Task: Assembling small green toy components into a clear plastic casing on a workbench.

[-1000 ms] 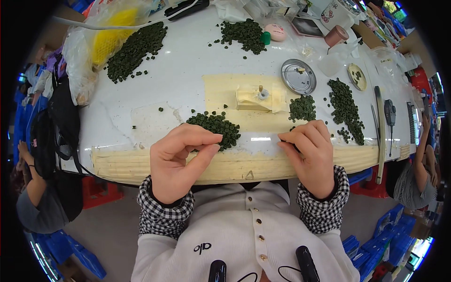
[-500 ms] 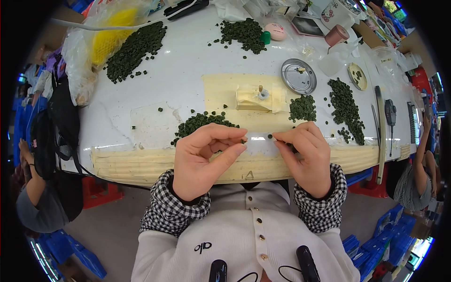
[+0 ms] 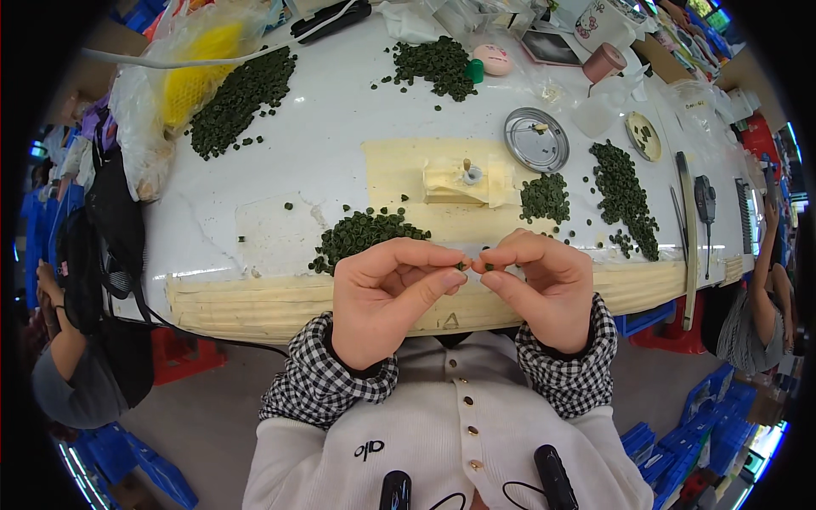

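Close together above the table's near edge, both hands pinch small dark green pieces. My left hand [image 3: 378, 293] is closed, with a small green part [image 3: 461, 266] between thumb and forefinger. My right hand [image 3: 544, 285] is closed too, its thumb and forefinger on another small green part [image 3: 489, 267]. A narrow gap lies between the fingertips. Just behind my left hand is a heap of green parts [image 3: 361, 234]. A smaller green pile [image 3: 545, 197] sits beyond my right hand. Between them stands a tape-wrapped block [image 3: 459, 184] with a small peg on top.
More green heaps lie at the far left [image 3: 242, 98], far middle [image 3: 435, 64] and right [image 3: 622, 191]. A round metal tin lid [image 3: 535, 140] and a cream dish [image 3: 643, 136] stand at right, near a metal ruler [image 3: 690, 221]. Other people sit at both sides.
My hands have come closer together, the right one moving left and the left one slightly right. The held parts now nearly meet. The view has shifted slightly.
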{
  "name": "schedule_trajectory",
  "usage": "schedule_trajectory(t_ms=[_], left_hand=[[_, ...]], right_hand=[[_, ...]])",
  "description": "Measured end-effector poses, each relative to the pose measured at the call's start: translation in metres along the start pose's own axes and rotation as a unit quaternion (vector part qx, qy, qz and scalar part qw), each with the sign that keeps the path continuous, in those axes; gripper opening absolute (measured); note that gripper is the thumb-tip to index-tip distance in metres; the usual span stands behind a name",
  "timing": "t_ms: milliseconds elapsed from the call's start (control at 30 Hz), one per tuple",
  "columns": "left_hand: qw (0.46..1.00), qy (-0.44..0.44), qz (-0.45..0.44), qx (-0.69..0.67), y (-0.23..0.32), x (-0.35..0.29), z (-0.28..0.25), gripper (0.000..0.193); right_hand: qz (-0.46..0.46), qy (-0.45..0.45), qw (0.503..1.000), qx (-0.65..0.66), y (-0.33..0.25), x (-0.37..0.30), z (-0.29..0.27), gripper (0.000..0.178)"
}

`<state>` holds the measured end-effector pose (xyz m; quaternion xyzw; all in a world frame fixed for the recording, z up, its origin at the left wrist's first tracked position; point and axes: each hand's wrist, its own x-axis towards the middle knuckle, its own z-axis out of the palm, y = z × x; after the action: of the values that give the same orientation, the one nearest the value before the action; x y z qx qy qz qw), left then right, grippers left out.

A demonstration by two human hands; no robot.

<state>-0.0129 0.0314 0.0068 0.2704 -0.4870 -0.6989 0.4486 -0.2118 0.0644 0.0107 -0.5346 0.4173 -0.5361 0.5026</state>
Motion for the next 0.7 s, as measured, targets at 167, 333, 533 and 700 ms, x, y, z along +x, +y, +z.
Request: schedule_trajectory(t_ms=[167, 333, 533, 700], left_hand=[[0.999, -0.008, 0.026, 0.023, -0.004, 0.001, -0.005, 0.020], [0.999, 0.035, 0.007, 0.022, -0.004, 0.000, 0.000, 0.015], [1.000, 0.002, -0.019, -0.007, -0.002, 0.002, -0.003, 0.016], [0.999, -0.009, -0.048, -0.010, -0.002, 0.002, -0.004, 0.016]], right_hand=[[-0.021, 0.009, 0.999, -0.026, 0.001, 0.002, 0.003, 0.021], [-0.067, 0.002, 0.994, -0.086, 0.001, 0.008, 0.004, 0.021], [-0.094, 0.010, 0.990, -0.106, 0.003, 0.010, 0.005, 0.026], [-0.102, 0.003, 0.987, -0.125, 0.001, 0.011, 0.006, 0.026]])
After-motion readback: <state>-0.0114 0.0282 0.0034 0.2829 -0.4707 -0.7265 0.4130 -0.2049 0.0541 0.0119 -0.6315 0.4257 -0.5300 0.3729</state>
